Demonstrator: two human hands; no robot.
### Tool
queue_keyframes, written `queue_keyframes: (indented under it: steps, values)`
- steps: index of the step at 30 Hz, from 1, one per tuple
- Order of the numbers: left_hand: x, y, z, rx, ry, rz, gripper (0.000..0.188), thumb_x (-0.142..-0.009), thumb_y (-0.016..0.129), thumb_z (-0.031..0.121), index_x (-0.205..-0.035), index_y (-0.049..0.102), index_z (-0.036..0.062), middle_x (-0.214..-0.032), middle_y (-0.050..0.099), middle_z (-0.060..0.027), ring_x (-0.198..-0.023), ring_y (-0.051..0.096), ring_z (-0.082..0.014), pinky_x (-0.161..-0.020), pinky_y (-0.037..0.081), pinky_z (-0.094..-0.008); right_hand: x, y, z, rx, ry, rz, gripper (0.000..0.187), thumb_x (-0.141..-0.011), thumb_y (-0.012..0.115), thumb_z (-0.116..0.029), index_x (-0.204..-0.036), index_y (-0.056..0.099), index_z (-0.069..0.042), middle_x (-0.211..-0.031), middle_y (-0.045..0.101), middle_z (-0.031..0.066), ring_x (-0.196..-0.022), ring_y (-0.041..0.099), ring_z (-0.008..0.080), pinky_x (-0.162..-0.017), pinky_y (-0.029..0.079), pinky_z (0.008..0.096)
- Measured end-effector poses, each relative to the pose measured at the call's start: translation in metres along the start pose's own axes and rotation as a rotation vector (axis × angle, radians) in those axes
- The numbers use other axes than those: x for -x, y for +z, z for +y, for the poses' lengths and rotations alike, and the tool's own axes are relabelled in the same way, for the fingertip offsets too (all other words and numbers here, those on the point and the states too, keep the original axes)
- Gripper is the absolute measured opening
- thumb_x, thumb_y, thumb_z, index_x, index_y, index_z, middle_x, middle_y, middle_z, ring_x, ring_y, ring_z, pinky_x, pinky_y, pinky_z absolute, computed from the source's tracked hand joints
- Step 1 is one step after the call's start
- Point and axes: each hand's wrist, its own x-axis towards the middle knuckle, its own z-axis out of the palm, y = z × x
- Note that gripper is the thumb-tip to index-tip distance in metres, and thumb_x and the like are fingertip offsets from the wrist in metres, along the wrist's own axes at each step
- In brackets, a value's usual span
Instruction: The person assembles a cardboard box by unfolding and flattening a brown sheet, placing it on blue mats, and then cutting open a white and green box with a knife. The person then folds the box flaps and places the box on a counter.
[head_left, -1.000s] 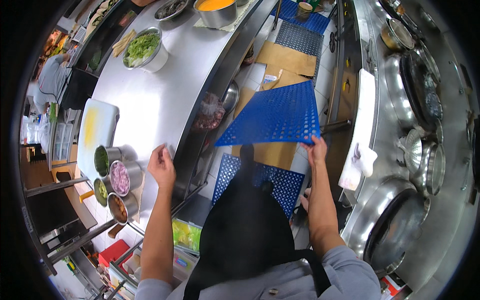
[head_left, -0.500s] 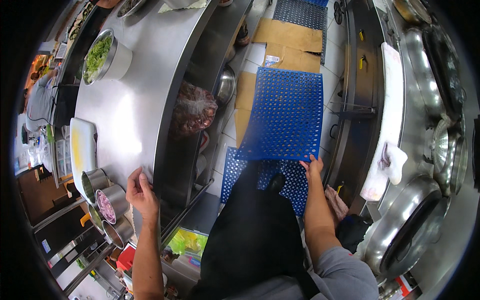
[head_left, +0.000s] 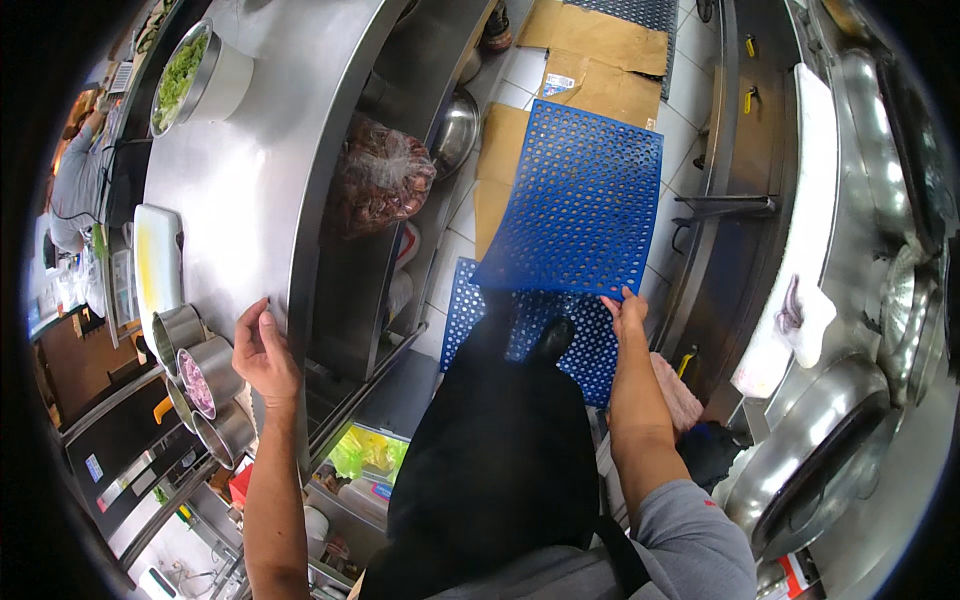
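My right hand [head_left: 627,312] pinches the near edge of a blue perforated floor mat [head_left: 580,205], toward its right corner. That mat is lifted at the near end and slopes away from me over cardboard sheets [head_left: 600,60]. Below it a second blue perforated mat [head_left: 459,310] lies on the tiles, partly hidden by my legs and the raised mat. My left hand [head_left: 266,352] hovers by the edge of the steel counter [head_left: 250,190], palm up, fingers loosely bent and apart, with nothing seen in it. Several steel containers [head_left: 215,365] stand to its left, one with chopped purple pieces.
Shelves under the counter hold a plastic bag of dark reddish items [head_left: 385,180] and a steel bowl [head_left: 457,130]. A white cutting board [head_left: 155,260] and a container of shredded greens [head_left: 225,85] sit on top. Large steel woks [head_left: 800,450] and a white towel [head_left: 800,250] line the right side.
The view has shifted forward and slightly left. My right hand still grips the mat, whose near edge stays raised. My left hand stays beside the counter edge.
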Motion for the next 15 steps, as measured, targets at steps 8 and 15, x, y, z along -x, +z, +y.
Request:
queue_keyframes:
  steps: [8, 15]
  values:
    - [0.067, 0.096, -0.008, -0.185, 0.533, -0.427, 0.012, -0.091, 0.066, 0.008, -0.094, 0.069, -0.0024, -0.084, 0.066, -0.0135, -0.073, 0.066, -0.0175, -0.068, 0.053, -0.0294, -0.041, -0.037, 0.050, -0.039, -0.026, -0.009, 0.022, -0.102, 0.050, -0.009, -0.119, 0.054, 0.004, -0.102, 0.067, 0.0186, -0.080, 0.071, 0.0331, -0.070, 0.066, 0.0452]
    - [0.088, 0.435, -0.314, 0.111, -0.543, -0.542, 0.040, -0.106, 0.049, 0.032, -0.123, 0.065, -0.0013, -0.111, 0.070, -0.0138, -0.100, 0.066, -0.0196, -0.087, 0.054, -0.0340, -0.110, -0.126, 0.120, 0.107, -0.114, 0.048, 0.040, -0.103, 0.053, -0.017, -0.141, 0.045, -0.014, -0.103, 0.066, 0.0125, -0.083, 0.071, 0.0267, -0.069, 0.065, 0.0417]
